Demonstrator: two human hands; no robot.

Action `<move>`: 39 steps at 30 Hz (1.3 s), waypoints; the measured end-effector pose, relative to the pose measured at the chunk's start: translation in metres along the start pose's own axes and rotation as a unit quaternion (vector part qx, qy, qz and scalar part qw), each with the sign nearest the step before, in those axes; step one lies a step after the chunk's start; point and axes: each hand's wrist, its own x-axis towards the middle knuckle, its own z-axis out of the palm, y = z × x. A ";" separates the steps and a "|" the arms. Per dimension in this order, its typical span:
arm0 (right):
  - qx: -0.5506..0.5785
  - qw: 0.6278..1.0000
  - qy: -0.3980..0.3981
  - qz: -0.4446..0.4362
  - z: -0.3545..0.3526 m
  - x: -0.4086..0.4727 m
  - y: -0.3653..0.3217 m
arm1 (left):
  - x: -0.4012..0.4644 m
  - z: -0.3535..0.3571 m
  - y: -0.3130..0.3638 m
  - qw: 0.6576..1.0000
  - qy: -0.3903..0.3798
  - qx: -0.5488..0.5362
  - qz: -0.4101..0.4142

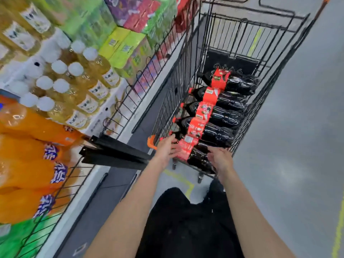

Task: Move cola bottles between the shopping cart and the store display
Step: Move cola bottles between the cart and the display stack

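Several dark cola bottles with red labels and red caps lie side by side in the black wire shopping cart (264, 101), caps to the left. The nearest cola bottle (191, 151) lies at the cart's near end between my two hands. My left hand (167, 148) reaches to its neck and label end, fingers spread and touching it. At the dark body end, my right hand (220, 159) has its fingers extended over the bottle. Neither hand has a plainly closed grip. The store display (119, 108) with its wire front stands to the left.
The display holds orange soda bottles (28, 164), yellow drink bottles with white caps (74, 86) and green and red packs (126, 43) further along. A black shelf bracket (113, 151) juts out near my left forearm. Grey floor lies right of the cart.
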 end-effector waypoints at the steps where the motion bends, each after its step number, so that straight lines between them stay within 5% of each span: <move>1: -0.006 1.000 -0.006 0.016 0.000 0.009 -0.001 | 0.010 0.004 0.000 1.000 0.011 -0.015 -0.002; 12: -0.198 0.977 -0.009 0.073 0.012 0.098 0.028 | 0.122 0.012 -0.011 0.987 0.077 -0.057 -0.125; 19: -0.456 0.889 -0.032 -0.011 0.026 0.134 0.055 | 0.179 0.006 -0.033 0.973 0.138 -0.036 -0.183; 26: -0.603 0.788 -0.088 -0.087 0.044 0.162 0.075 | 0.211 0.000 -0.038 0.968 0.080 -0.002 -0.237; 30: -0.645 0.751 -0.091 -0.112 0.054 0.170 0.083 | 0.221 0.007 -0.042 0.963 0.100 0.125 -0.216; 35: -0.695 0.703 -0.091 -0.123 0.063 0.179 0.087 | 0.220 0.008 -0.056 0.962 0.157 0.140 -0.176; 39: -0.682 0.713 -0.092 -0.133 0.060 0.182 0.086 | 0.214 0.005 -0.057 0.967 0.145 0.149 -0.149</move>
